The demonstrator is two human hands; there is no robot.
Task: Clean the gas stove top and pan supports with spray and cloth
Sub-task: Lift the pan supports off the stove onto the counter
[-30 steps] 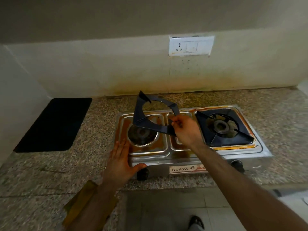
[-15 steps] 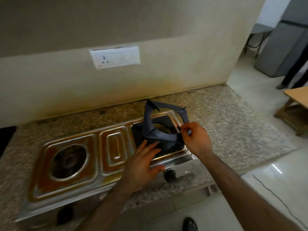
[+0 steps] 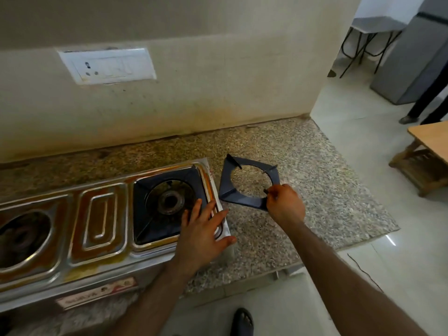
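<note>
A speckled granite surface (image 3: 303,170) runs along a stained cream wall (image 3: 218,93) that carries a white switch plate (image 3: 106,65); to the right the surface ends and pale floor tiles (image 3: 363,238) lead toward a grey cabinet (image 3: 412,57) and a wooden stool (image 3: 426,156), both cut off by the frame edge.

The steel gas stove (image 3: 101,241) lies across the surface and its left end runs out of view, so the left burner well (image 3: 21,238) shows only in part. The label (image 3: 97,291) on its front is too blurred to read. Rust-orange staining covers the stove top around the wells.

The left hand (image 3: 206,229) lies flat on the stove's right front corner, fingers straight and spread, its grip wide and holding nothing; the fingertips (image 3: 198,202) reach onto the edge of the dark pan support (image 3: 155,209) seated around the right burner (image 3: 171,200).

The right hand (image 3: 284,204) reaches out over the surface, its fingers curled in a narrow grip that pinches the near right corner of a second, loose pan support (image 3: 242,183). This one is off the stove, just beside its right end on the granite, its open ring showing the stone through it. Whether it rests fully flat cannot be told.

A dark shoe (image 3: 242,321) shows on the floor at the bottom edge
</note>
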